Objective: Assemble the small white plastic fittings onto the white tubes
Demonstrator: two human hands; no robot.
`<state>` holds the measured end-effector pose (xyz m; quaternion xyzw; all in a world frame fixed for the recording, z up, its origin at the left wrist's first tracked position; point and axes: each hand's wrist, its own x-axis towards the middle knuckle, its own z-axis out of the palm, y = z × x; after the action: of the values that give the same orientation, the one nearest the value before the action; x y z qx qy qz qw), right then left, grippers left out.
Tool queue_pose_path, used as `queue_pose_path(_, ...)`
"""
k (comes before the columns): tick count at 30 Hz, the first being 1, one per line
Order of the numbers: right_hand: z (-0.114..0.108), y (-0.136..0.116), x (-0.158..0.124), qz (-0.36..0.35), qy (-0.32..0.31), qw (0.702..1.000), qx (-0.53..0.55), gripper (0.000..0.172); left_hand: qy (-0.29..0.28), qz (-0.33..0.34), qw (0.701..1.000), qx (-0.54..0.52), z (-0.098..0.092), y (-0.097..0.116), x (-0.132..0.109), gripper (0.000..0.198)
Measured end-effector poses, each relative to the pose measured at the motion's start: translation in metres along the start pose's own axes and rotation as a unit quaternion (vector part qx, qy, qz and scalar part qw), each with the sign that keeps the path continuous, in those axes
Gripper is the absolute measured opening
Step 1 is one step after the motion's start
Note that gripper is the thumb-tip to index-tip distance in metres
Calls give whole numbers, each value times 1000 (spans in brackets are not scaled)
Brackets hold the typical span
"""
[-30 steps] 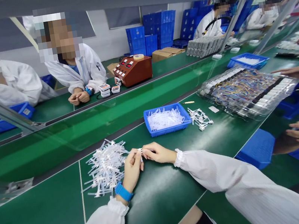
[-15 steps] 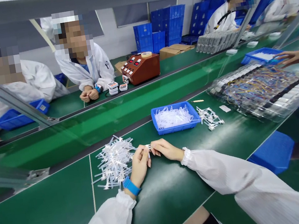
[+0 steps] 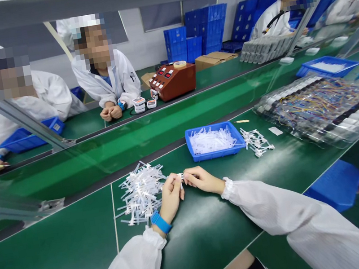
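My left hand (image 3: 171, 195) and my right hand (image 3: 200, 179) meet fingertip to fingertip over the green table, both pinched on one small white plastic piece (image 3: 181, 177). A loose heap of the same white pieces (image 3: 141, 194) lies just left of my left hand. Beyond my right hand stands a blue tray (image 3: 217, 152) filled with white pieces, and a smaller cluster of white parts (image 3: 256, 142) lies to its right. My left wrist wears a blue band.
A clear tray of wired white modules (image 3: 323, 105) sits at the right. Blue bins (image 3: 333, 185) stand below the table edge. Across the green belt (image 3: 133, 144) sit people in white coats, a brown control box (image 3: 174, 80), small devices (image 3: 140, 104) and stacked blue crates (image 3: 196, 34).
The view has swung slightly left, so everything sits further right in frame. My hands keep the same pinch. The neighbour's hand at the right has drawn back from the wired tray.
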<state>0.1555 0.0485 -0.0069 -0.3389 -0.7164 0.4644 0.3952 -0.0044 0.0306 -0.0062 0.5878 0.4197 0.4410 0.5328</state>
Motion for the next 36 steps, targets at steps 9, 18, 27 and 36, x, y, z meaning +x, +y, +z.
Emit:
queue_pose_path(9,1,2,0,7,-7,1000,4,47,-3,0,1000,5,0,4,-1,33)
queue_pose_path(18,2,0,0,-20,1,999,-27,46,-8,0,1000,0,0,5,-1,33)
queue_pose_path(27,2,4,0,-42,-2,997,-64,42,-5,-3,1000,-7,1,4,0,35)
queue_pose_path(36,1,5,3,-69,20,993,-89,38,-2,-7,1000,-3,3,2,0,39)
